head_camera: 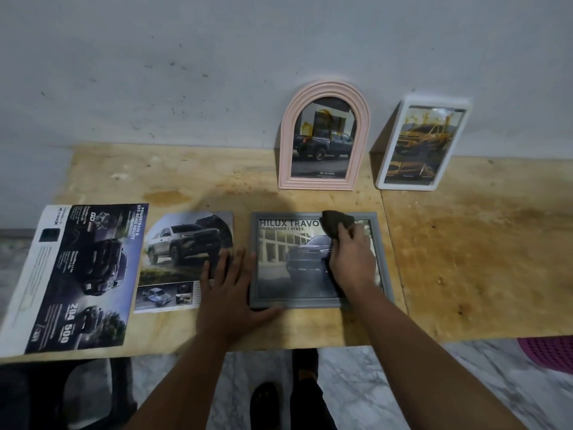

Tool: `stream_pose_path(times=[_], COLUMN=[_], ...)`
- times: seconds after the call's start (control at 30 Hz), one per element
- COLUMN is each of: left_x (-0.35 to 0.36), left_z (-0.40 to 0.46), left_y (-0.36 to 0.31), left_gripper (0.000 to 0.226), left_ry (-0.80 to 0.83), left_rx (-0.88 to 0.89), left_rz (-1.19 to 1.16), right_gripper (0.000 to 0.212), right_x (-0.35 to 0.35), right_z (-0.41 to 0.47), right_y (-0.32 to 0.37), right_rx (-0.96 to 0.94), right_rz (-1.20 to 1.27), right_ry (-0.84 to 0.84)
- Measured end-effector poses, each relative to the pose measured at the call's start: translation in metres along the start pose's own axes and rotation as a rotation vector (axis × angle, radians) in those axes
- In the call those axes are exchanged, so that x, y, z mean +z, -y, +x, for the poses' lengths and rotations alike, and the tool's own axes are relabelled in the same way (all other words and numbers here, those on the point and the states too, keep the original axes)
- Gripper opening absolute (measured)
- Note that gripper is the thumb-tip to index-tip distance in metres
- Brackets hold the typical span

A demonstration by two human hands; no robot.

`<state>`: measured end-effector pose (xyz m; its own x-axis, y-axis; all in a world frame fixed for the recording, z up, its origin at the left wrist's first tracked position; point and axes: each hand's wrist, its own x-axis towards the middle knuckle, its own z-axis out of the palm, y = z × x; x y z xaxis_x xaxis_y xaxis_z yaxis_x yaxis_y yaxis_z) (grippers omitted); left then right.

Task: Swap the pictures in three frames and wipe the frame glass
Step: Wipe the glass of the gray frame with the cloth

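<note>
The grey frame (321, 260) lies flat on the table (465, 259), directly under both hands, and its glass is being wiped. The dark cloth (336, 224) is pinched in the curled fingers of the right hand (352, 259), near the frame's far corner. The left hand (231, 290) is spread flat, with the palm on the table and the thumb laid along the near rail, so the frame is braced against sliding. Overlapping strokes should probably be run from the far edge to the near one (corners included, where smears tend to collect), with pressure kept light so the glass is not flexed. Beyond the right hand, the pink arched frame (324, 136) and the white frame (423, 144) lean against the wall.
</note>
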<state>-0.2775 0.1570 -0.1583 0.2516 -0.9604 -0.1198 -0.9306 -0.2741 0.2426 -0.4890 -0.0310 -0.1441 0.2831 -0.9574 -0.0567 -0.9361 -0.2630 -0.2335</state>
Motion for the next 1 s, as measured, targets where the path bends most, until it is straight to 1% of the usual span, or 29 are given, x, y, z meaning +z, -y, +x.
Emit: stream_pose_path(times=[0.07,0.17,0.2,0.27,0.33,0.37,0.4,0.5,0.53,0.6,0.67,0.73,0.8,0.9,0.93,1.0], left_x=[0.0,0.002,0.003,0.005,0.005,0.005,0.003,0.001,0.001,0.001,0.001,0.0,0.0,0.002,0.003,0.004], left_z=[0.0,0.0,0.001,0.002,0.001,0.001,0.0,0.0,0.001,0.0,0.0,0.0,0.001,0.001,0.001,0.0], left_y=[0.0,0.001,0.001,0.002,0.002,0.002,0.002,0.002,0.002,0.003,0.002,0.002,0.001,0.001,0.001,0.0], left_gripper=[0.124,0.123,0.122,0.121,0.121,0.122,0.122,0.123,0.123,0.123,0.123,0.124,0.124,0.123,0.122,0.12], left_ry=[0.006,0.001,-0.006,-0.018,-0.021,-0.021,-0.018,-0.01,-0.002,0.008,0.003,0.005,0.007,-0.01,-0.016,-0.03], left_rx=[-0.001,-0.004,-0.004,0.001,0.006,0.006,0.007,0.013,0.01,0.009,0.008,0.005,0.002,0.005,0.005,0.001], left_rz=[0.003,0.006,0.002,-0.002,-0.004,-0.002,0.001,-0.004,-0.005,-0.002,-0.003,-0.008,-0.004,-0.004,-0.008,-0.018], right_gripper=[0.055,0.064,0.062,0.048,0.042,0.043,0.044,0.041,0.04,0.039,0.041,0.042,0.045,0.057,0.058,0.051], right_x=[0.007,0.017,0.021,0.025,0.013,0.005,-0.005,-0.027,-0.03,-0.022,-0.01,0.0,0.01,0.022,0.026,0.028], right_z=[-0.008,-0.024,-0.03,-0.034,-0.025,-0.02,-0.015,0.001,0.003,0.004,0.0,-0.005,-0.01,-0.022,-0.029,-0.046], right_y=[0.027,0.071,0.081,0.092,0.083,0.071,0.056,-0.005,-0.021,-0.033,-0.022,0.003,0.033,0.073,0.081,0.084], right_rx=[-0.063,-0.242,-0.322,-0.436,-0.427,-0.386,-0.334,-0.106,-0.05,-0.018,-0.038,-0.088,-0.198,-0.307,-0.354,-0.474], right_rz=[0.02,0.017,0.027,0.09,0.198,0.237,0.251,0.18,0.131,0.039,0.042,0.068,0.083,0.059,0.041,0.048], right_ry=[0.023,0.081,0.097,0.149,0.208,0.204,0.157,-0.021,-0.046,-0.04,-0.024,-0.014,0.017,0.098,0.119,0.141])
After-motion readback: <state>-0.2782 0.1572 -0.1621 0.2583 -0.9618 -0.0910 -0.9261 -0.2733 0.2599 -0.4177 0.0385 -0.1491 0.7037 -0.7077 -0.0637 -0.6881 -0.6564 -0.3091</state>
